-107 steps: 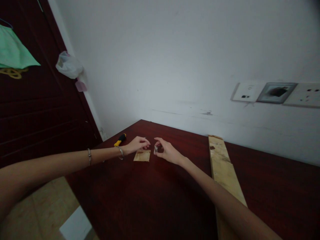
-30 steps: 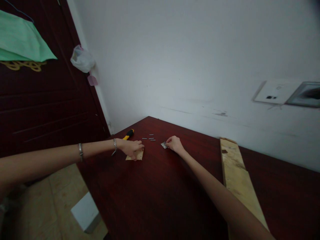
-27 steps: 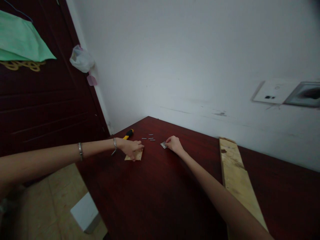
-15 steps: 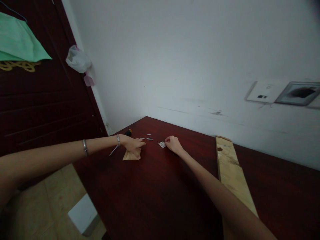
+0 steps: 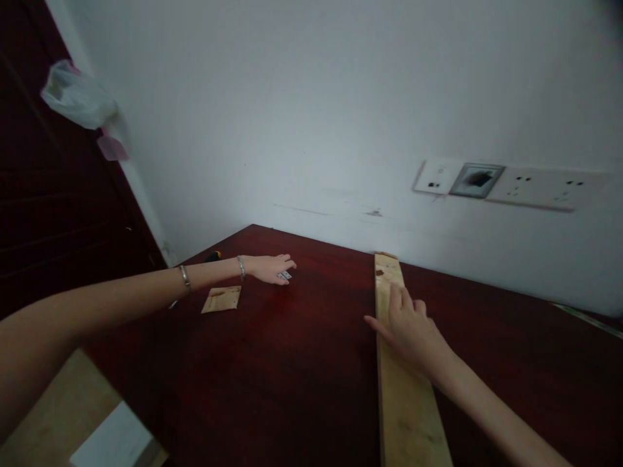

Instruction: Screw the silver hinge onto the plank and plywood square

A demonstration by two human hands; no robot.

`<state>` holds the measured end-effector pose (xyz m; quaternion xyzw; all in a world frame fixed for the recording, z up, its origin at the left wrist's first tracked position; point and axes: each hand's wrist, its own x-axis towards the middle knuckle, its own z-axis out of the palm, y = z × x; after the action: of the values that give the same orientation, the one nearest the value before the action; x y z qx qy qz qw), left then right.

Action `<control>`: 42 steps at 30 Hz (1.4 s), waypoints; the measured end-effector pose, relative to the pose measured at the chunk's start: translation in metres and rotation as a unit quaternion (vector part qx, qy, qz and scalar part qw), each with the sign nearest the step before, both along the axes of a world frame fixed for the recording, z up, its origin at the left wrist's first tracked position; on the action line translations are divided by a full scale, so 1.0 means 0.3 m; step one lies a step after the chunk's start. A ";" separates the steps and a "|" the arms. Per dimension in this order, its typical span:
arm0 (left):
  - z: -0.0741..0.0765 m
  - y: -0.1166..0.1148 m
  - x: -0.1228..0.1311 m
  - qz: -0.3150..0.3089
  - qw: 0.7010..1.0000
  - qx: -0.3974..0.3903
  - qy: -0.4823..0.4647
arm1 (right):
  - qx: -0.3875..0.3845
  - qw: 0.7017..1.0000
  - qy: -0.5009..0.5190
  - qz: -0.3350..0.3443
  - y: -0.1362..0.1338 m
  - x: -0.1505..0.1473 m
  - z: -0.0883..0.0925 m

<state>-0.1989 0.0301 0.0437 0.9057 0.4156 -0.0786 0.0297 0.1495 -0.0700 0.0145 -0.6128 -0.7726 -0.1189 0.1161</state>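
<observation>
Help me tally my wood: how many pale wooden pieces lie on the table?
2: the long board, partly covered by the right hand, and the small square piece beside the left forearm. Any others beneath the arms would be hidden.

On a dark-red wooden table (image 5: 302,370), a square tan wooden piece (image 5: 222,300) lies left of a perforated silver metal plate (image 5: 285,275). A long tan wooden plank (image 5: 407,418) lies right of both, before the white wall (image 5: 292,97).

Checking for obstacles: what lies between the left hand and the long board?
In the head view, bare tabletop stretches between the left hand and the long board.
</observation>
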 end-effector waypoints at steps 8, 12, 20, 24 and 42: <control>-0.075 0.097 0.314 -0.076 0.996 0.054 -0.012 | -0.077 0.990 -0.067 -0.101 -0.267 -0.035 0.010; -0.072 0.149 0.511 -0.170 0.974 0.149 0.032 | -0.129 0.982 -0.057 -0.123 -0.307 -0.037 0.029; -0.068 0.191 0.821 -0.309 0.933 0.178 0.040 | -0.165 0.981 0.037 -0.095 -0.367 -0.023 -0.024; -0.082 0.180 0.866 -0.345 0.926 0.149 0.031 | -0.180 0.978 0.058 -0.087 -0.372 -0.033 -0.018; 0.042 0.169 0.762 -0.340 0.931 0.117 0.056 | -0.202 0.973 0.099 -0.047 -0.391 -0.006 0.116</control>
<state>0.0298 0.0809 0.0564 0.9840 0.0899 -0.0852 -0.1282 0.1475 -0.1874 0.0492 -0.6683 -0.7352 0.0962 0.0601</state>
